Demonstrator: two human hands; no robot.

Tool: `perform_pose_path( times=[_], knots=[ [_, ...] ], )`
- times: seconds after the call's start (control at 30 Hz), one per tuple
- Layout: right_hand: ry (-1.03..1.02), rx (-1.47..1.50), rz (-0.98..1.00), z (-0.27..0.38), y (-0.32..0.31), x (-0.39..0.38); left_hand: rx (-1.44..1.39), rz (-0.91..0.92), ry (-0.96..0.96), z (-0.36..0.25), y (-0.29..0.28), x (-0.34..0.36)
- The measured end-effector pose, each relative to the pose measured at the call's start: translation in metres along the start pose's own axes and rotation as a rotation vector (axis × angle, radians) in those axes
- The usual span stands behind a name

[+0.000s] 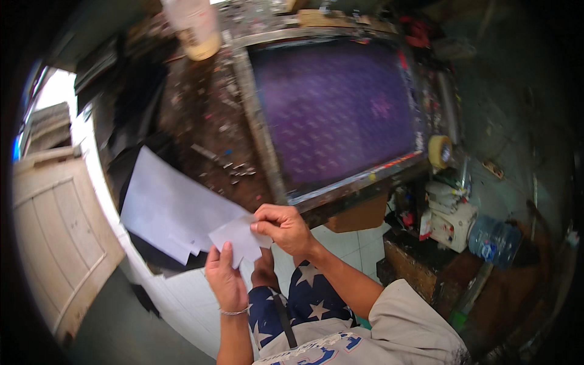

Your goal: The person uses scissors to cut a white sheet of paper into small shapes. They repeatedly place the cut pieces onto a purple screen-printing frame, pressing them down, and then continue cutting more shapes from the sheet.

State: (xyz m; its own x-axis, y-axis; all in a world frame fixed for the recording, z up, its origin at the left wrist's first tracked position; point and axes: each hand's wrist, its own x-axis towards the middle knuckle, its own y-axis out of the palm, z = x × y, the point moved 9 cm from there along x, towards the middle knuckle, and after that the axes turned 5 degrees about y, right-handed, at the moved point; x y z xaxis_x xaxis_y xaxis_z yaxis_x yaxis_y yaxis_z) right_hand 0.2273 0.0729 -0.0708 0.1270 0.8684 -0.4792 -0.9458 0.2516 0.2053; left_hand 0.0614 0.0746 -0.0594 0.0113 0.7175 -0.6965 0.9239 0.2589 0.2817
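A small piece of white paper [234, 237] with an angular edge is held in front of me between both hands. My right hand [286, 230] pinches its upper right corner between thumb and fingers. My left hand [227, 281], with a bracelet at the wrist, grips the lower edge, thumb on top and fingers partly hidden behind. Just behind and to the left, a large white sheet [173, 204] lies over black material [157, 252] at the table's near left edge. Its lower right edge looks notched, and the small piece overlaps its right end.
A framed screen [340, 115] with a purple mesh rests on the stained worktable [201, 115]. A cloudy plastic container [193, 33] stands at the far left. To the right are a tape roll [439, 151], a white machine [451, 225] and a blue water bottle [494, 240].
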Motion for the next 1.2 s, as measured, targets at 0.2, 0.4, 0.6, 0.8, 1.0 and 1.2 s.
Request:
perform_pose_path(
  times=[0.2,0.4,0.6,0.8,1.0,1.2],
  knots=[
    [0.176,0.013,-0.084,0.006,-0.098,-0.018,0.440,0.309,-0.009,0.025,0.079,0.015],
    [0.164,0.411,-0.306,0.010,-0.169,-0.048,0.248,0.173,-0.104,0.087,0.152,0.017],
    [0.097,0.436,-0.541,0.004,-0.258,-0.064,0.309,0.288,-0.280,0.155,0.222,0.008],
    [0.024,-0.226,-0.716,0.034,-0.385,-0.029,0.802,0.545,0.381,0.163,0.310,0.047],
    [0.068,-0.308,-0.732,0.028,-0.446,0.013,1.180,0.772,1.212,0.159,0.396,0.054],
    [0.123,-0.227,-0.764,0.011,-0.443,0.020,1.413,0.771,1.354,0.183,0.417,0.080]
  ],
)
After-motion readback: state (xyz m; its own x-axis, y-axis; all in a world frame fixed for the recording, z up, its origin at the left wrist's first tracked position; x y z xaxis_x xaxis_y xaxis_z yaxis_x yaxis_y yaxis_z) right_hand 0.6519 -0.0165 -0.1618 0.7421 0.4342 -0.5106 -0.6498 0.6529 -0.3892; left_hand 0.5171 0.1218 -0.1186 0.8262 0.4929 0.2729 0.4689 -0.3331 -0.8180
